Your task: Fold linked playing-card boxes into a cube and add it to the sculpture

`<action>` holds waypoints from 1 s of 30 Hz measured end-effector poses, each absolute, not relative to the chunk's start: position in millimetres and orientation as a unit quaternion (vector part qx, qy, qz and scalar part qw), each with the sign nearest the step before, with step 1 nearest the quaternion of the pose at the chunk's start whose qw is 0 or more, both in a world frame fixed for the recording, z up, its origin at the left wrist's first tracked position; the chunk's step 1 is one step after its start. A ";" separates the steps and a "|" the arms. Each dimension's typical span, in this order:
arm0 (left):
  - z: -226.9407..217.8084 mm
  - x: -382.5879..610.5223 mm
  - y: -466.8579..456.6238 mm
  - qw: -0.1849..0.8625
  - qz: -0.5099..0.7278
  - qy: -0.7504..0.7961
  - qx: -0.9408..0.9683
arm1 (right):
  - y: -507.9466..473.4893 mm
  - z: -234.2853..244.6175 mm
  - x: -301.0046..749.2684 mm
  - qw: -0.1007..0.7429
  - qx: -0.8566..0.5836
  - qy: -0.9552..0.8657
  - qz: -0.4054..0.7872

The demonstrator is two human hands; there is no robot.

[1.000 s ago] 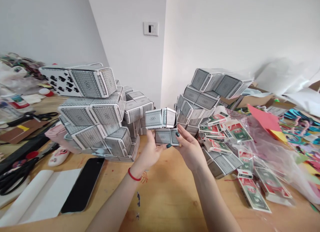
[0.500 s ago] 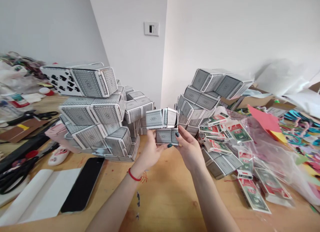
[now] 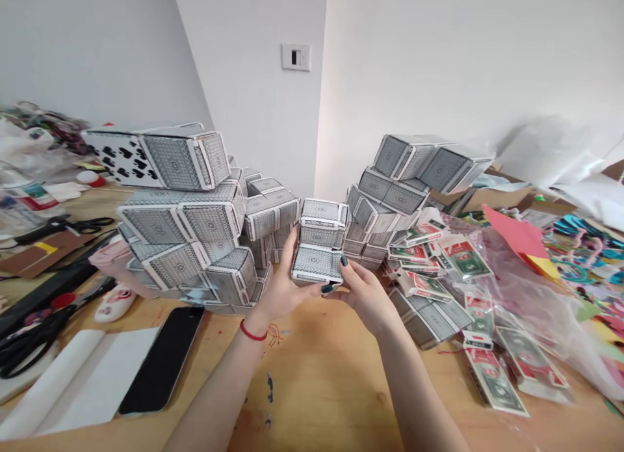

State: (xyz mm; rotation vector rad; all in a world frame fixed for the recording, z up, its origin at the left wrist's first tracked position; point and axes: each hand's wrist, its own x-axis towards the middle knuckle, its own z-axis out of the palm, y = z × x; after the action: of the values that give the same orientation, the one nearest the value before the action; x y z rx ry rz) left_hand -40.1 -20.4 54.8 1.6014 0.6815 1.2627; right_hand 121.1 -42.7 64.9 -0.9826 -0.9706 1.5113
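Note:
Between my hands is a small block built from folded playing cards (image 3: 319,260), grey patterned backs outward, with one box shape stepped behind another. My left hand (image 3: 283,289) is wrapped round its left side and underside. On its right front corner press the thumb and fingers of my right hand (image 3: 365,292); some of those fingers are hidden. A tall stepped stack of card boxes (image 3: 209,231) stands to the left, with a spade card face on its top box. Another stack of card boxes (image 3: 390,192) rises to the right, behind my right hand.
A black phone (image 3: 163,361) and white paper (image 3: 104,367) lie at the front left, beside black scissors (image 3: 36,338). Several red-and-green card packs (image 3: 494,380) and clear plastic wrap (image 3: 541,296) spread over the right. White walls stand behind.
The card block has been turned between my hands, so its broad patterned face now points up toward me. My left hand has shifted slightly left and up along its side.

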 end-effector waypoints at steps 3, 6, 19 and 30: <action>49.9 -41.3 -17.1 0.477 0.529 0.285 0.642 | -43.6 65.1 120.9 0.516 -0.420 -0.459 0.589; 48.3 -37.7 -16.1 0.506 0.546 0.313 0.590 | -45.2 65.3 123.7 0.517 -0.435 -0.487 0.553; 64.8 -32.1 -21.5 0.603 0.578 0.342 0.430 | -50.7 63.2 114.4 0.512 -0.483 -0.520 0.484; 65.6 -36.6 -18.7 0.633 0.569 0.335 0.404 | -52.2 64.6 107.8 0.535 -0.460 -0.503 0.499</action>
State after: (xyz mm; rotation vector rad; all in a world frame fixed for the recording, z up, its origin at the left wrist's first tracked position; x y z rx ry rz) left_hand -36.6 -18.7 65.6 0.9235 0.7671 1.3002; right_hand 107.8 -52.2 64.6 -1.0949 -1.1973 1.1891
